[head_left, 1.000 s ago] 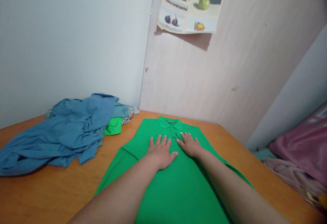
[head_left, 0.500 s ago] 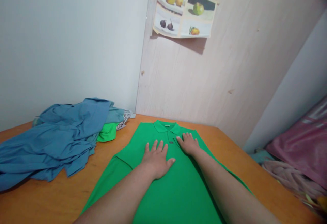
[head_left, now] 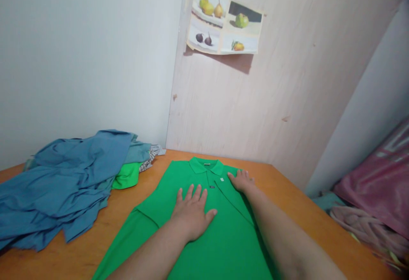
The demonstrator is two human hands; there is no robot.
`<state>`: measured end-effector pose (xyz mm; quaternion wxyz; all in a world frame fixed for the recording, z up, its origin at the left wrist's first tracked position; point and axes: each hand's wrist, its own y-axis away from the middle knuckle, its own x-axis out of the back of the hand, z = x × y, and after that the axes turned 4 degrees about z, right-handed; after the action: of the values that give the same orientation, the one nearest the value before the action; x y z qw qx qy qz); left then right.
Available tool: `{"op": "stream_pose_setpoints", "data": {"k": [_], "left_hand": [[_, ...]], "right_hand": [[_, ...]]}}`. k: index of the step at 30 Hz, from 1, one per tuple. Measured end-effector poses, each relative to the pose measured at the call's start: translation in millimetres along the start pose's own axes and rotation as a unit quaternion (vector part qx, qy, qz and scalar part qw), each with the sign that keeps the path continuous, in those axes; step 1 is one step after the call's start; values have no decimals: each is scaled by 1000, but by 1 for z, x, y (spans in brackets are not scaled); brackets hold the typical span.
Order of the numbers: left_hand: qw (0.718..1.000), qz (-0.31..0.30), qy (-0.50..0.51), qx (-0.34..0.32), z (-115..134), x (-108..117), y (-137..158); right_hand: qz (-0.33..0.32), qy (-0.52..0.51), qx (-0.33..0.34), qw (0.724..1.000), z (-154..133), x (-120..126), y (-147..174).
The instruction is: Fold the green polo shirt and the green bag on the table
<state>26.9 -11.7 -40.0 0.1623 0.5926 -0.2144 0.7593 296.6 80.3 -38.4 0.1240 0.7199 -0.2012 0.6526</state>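
Note:
A green polo shirt (head_left: 220, 246) lies spread front side up, its collar (head_left: 207, 167) pointing away from me and its lower end running out of the picture. My left hand (head_left: 192, 214) rests flat on the chest, fingers spread and thumb out to the right. At the right shoulder edge, my right hand (head_left: 242, 180) is laid on the fabric with its fingers apart. A small white logo shows on the chest just left of that hand. Neither hand grips the cloth.
On the left of the orange wooden table (head_left: 79, 254) lies a heap of blue clothes (head_left: 83, 160) with a bright green piece (head_left: 128, 175) beside it. A fruit picture (head_left: 225, 24) hangs on the wall. Pink fabric (head_left: 377, 186) is piled at the far right.
My right hand has slid right from beside the placket to the shoulder edge, uncovering the chest logo. My left hand stays on the chest. The view has tilted slightly upward.

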Motion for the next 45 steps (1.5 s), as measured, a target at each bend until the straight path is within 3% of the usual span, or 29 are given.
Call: {"op": "stream_pose_setpoints", "data": {"k": [11,17,24,33,45], "left_hand": [[1000,-4,-1,-4,0,0,0],[1000,-14,-3,-6,0,2,-1],[1000,-14,-8,-20,-2,0,-4],[1000,-21,-7,-14,2,7,-2],[1000,-23,7,-17,1,5,-3]], "right_hand": [[-42,-6,27,999,11,-2,6],[-52,8,71,996,32,-2,48],[-47,24,79,995,57,8,87],[-37,14,111,993,58,11,115],[-42,21,113,992,52,8,119]]}}
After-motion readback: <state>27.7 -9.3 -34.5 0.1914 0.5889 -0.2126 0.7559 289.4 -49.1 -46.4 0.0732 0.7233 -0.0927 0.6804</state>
